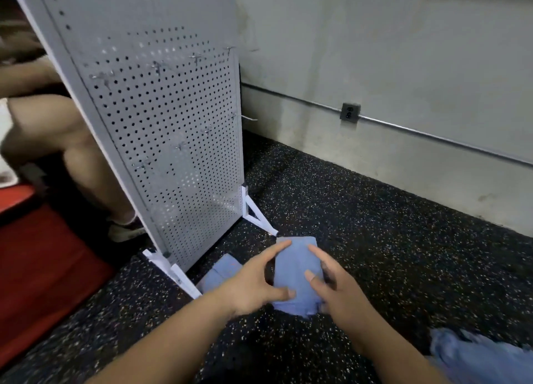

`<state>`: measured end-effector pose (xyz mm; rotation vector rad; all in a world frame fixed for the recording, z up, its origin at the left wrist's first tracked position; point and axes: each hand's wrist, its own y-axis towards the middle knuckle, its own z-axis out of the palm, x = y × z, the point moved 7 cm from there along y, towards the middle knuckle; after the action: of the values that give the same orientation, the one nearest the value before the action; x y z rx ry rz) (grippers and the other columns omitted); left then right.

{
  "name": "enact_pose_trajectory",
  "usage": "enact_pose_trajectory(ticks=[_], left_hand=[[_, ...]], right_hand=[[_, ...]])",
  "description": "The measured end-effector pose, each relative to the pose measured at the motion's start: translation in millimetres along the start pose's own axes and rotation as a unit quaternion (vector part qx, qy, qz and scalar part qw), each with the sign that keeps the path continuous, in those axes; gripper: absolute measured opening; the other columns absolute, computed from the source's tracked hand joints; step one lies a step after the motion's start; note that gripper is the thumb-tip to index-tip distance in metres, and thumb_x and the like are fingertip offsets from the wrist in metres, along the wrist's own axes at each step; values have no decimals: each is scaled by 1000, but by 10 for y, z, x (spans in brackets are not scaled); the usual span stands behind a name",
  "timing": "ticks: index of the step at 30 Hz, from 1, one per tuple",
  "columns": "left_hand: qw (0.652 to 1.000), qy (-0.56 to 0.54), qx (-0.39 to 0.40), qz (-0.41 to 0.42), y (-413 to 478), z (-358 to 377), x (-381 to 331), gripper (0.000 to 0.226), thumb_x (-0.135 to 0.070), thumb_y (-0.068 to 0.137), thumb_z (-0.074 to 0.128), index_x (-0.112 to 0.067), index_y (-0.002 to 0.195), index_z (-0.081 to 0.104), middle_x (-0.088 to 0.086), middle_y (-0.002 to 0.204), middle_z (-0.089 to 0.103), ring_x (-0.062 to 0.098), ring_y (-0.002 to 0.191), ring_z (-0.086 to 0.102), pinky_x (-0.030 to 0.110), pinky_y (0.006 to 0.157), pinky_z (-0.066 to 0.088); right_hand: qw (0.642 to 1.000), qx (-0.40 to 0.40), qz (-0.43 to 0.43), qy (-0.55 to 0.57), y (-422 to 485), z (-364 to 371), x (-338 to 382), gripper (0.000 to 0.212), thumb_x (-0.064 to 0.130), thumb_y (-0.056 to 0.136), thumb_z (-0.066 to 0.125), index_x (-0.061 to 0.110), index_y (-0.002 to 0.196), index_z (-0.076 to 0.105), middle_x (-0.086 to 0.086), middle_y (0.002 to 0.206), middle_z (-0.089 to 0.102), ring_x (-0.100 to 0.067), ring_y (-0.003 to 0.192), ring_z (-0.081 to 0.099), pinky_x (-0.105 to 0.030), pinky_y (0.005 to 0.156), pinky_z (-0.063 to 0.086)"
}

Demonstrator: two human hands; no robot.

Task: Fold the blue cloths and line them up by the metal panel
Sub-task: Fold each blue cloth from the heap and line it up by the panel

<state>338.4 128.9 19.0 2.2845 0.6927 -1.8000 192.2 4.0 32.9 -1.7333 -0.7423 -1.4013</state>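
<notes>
A folded blue cloth [297,265] lies on the speckled floor just in front of the metal panel's right foot. My left hand [253,282] rests on its left edge with fingers spread and nearly straight. My right hand [334,285] lies on its right edge, fingers also extended. Another folded blue cloth [222,271] sits to the left, partly hidden behind my left hand, close to the base of the white perforated metal panel [173,130]. A crumpled pile of blue cloths [476,355] lies at the bottom right.
The panel stands on white angled feet [178,277]. A grey wall with a conduit and outlet [349,112] runs behind. Another person's legs [72,158] and shoe are behind the panel at left, beside a red surface [37,268].
</notes>
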Motion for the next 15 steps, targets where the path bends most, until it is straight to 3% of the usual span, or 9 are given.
enact_pose_trajectory(ticks=[4,8,12,15], left_hand=[[998,-55,-31,-28,22,-51,632,101,-17,81,93,-41,162,37,-20,154,49,-5,136,55,32,116,49],[993,-74,-66,-65,113,-149,1184,107,-33,76,96,-47,162,35,-14,158,50,5,143,52,37,119,47],[984,-103,-107,-99,241,-226,1603,104,-19,83,93,-43,163,31,-7,151,57,4,132,62,29,106,56],[980,-93,-130,-119,374,-299,1836,106,-25,85,92,-40,166,26,-8,151,54,2,129,61,20,100,55]], right_hand=[[999,35,27,-27,267,305,-422,59,21,102,71,56,146,53,21,148,58,-4,129,64,-40,108,57],[997,47,56,-26,581,533,-791,57,22,101,73,52,147,55,18,148,59,-3,127,65,-35,105,58],[995,55,74,-32,938,732,-1104,55,17,103,70,47,147,56,18,147,58,4,121,66,-20,91,59],[992,72,83,-61,1280,829,-1307,57,10,103,68,46,146,58,15,150,57,0,125,64,-23,97,59]])
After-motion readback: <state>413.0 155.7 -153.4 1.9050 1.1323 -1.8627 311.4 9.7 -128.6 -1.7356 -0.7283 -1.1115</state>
